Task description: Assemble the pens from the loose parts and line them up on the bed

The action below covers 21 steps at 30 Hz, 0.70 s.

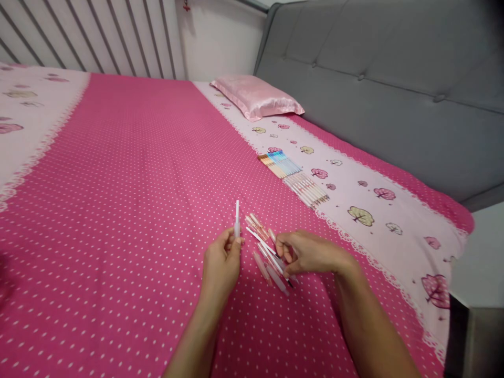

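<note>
White pen point(237, 223): slim, with a wider, translucent-looking lower section; held upright left of the pen pile point(270, 258). Left hand point(223, 255) — thumb and fingers closed on the pen's lower end. Right hand point(294, 253) — fingers partly curled at the pile's right side; grip on any pen cannot be confirmed. Aligned pens point(285, 165) lie beyond the pile.

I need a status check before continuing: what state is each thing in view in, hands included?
Left hand: fingers closed on the white pen.
White pen: held, one end sticking out.
Right hand: fingers curled at the loose pens; grip unclear.
Loose pens: scattered, some overlapping.
Lined-up pens: side by side.
Pillow: lying flat.
Bedsheet: spread out.
</note>
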Motion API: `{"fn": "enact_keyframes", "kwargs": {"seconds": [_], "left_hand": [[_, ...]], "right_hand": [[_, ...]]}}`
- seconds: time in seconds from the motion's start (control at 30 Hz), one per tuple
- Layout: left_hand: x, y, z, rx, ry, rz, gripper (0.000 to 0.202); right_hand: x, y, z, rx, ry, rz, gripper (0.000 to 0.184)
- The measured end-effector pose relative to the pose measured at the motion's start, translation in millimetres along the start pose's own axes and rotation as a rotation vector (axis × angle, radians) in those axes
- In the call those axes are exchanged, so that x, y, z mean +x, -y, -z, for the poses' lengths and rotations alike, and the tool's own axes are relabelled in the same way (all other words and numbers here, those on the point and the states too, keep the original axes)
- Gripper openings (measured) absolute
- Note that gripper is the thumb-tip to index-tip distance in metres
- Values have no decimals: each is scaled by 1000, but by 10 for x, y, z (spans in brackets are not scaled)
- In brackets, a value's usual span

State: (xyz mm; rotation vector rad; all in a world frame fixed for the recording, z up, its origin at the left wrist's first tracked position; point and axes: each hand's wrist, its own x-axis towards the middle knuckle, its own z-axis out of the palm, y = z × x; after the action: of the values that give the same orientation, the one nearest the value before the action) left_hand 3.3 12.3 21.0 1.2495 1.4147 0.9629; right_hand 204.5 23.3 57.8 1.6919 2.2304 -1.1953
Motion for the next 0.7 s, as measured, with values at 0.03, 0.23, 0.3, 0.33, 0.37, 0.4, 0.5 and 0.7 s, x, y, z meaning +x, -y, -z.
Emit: {"fn": "enact_keyframes", "kwargs": {"seconds": [0.03,0.23,0.3,0.33,0.37,0.4,0.5,0.7], "left_hand": [[1,-2,-1,-3,-2,0,39],[9,28,-12,-32,-15,-13,36],[9,38,-14,-32,-15,-19,37],[9,41,-15,-33,-12,-23,37],[8,41,-15,-33,-10,-27,37],[7,41,-15,-30,-8,-26,37],[4,34,-13,-6,0,-3,37],[4,36,-12,-9,2,-26,36]], "right_hand": [[3,6,-10,-24,-8,-8,23],[24,28,-40,-40,-56,36,23],[39,19,-42,23,-63,50,22],[51,10,-45,69,-70,59,21],[65,-2,-50,126,-79,70,20],[82,-15,-58,187,-94,78,19],[135,-48,-85,287,-167,91,18],[171,23,-114,197,-216,94,13]]}}
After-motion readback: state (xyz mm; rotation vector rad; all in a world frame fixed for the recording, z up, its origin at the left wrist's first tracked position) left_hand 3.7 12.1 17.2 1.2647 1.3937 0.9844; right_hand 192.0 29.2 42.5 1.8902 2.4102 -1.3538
